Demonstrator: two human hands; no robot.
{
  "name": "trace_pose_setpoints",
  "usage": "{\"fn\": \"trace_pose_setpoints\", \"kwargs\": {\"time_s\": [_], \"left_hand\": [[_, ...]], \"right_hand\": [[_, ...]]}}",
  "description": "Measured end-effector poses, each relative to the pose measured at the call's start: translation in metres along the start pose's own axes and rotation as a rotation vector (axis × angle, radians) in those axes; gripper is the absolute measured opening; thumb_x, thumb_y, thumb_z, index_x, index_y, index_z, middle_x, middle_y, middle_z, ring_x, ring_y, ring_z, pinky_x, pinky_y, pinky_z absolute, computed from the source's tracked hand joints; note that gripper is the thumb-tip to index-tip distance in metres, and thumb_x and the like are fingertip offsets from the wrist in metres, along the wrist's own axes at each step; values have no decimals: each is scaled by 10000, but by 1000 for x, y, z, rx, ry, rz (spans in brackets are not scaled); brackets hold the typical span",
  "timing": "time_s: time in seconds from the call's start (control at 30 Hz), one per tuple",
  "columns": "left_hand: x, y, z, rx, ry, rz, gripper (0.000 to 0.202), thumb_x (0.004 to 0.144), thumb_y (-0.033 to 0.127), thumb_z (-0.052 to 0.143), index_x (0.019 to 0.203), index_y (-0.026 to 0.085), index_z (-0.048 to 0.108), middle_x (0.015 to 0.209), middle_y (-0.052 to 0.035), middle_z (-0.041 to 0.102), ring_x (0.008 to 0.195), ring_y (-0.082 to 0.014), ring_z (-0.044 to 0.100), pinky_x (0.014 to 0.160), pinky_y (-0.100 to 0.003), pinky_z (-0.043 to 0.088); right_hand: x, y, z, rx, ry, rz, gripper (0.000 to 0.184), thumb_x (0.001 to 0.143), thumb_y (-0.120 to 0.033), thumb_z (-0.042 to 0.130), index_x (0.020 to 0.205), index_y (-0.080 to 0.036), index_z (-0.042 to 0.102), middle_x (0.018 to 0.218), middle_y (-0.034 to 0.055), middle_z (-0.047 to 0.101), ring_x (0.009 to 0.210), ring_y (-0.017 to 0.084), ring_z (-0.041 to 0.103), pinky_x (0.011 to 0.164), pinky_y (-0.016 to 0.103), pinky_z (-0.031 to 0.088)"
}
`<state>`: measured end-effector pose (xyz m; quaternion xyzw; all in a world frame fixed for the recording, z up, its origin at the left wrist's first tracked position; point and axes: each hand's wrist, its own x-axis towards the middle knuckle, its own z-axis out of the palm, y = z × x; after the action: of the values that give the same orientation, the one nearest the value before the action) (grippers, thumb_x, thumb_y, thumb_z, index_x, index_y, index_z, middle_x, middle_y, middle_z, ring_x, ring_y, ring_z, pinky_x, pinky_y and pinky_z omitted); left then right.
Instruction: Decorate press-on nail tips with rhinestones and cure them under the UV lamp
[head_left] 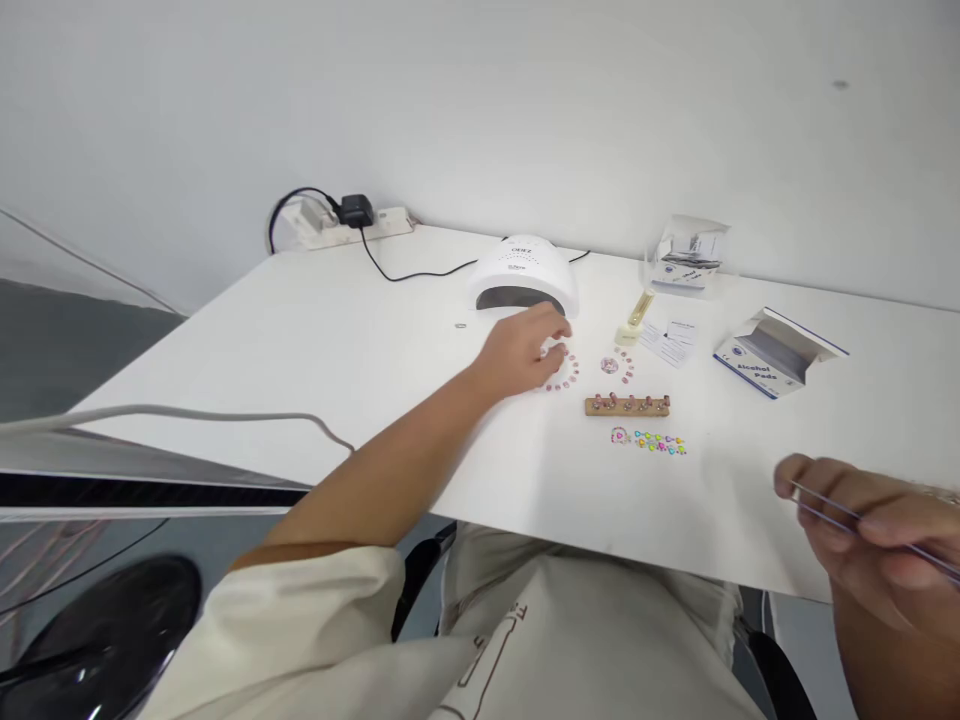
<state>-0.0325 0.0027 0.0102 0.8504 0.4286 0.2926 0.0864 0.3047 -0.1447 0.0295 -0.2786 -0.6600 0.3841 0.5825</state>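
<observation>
1. The left hand reaches over the table, just in front of the white lamp; its thumb and forefinger bend above a ring of small pink pieces, which lies partly hidden beneath them; whether these fingers pinch anything, I cannot tell.
2. The right hand is at the table's near right side, well apart from the left; its fingers and thumb are closed around a pair of thin metal tweezers, whose tips point left.
3. The ring of pink pieces lies between the lamp and a wooden strip; to its right sits a round pink ornament, with more pink pieces curving around its right side.
4. The strip carries a row of pinkish pieces; just nearer the wearer lie bright coloured gems, with a small loop of beads at their left.
5. Beyond the ornament, a small bottle with a gold cap stands near some paper packets; an open alcohol pads box lies to the right, and another box stands near the wall.
</observation>
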Motion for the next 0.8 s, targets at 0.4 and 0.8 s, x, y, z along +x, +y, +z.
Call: {"fn": "trace_pose_setpoints", "kwargs": {"time_s": [0.4,0.8], "left_hand": [[-16,-36,13,125,-386,-257,852,651,747,606,1342,259,502,1500,-114,343,1346,-379,257,1079,-563,216],[-17,-29,14,62,-294,-228,404,780,520,653,1107,283,653,1330,-45,534,1262,-293,386,1063,-516,284]], "right_hand": [[81,47,33,49,-82,-14,138,861,-222,606,958,-234,704,661,16,617,659,167,550,729,407,476],[86,69,42,105,-69,145,92,838,-282,642,886,-242,709,636,13,592,609,154,554,634,374,517]]}}
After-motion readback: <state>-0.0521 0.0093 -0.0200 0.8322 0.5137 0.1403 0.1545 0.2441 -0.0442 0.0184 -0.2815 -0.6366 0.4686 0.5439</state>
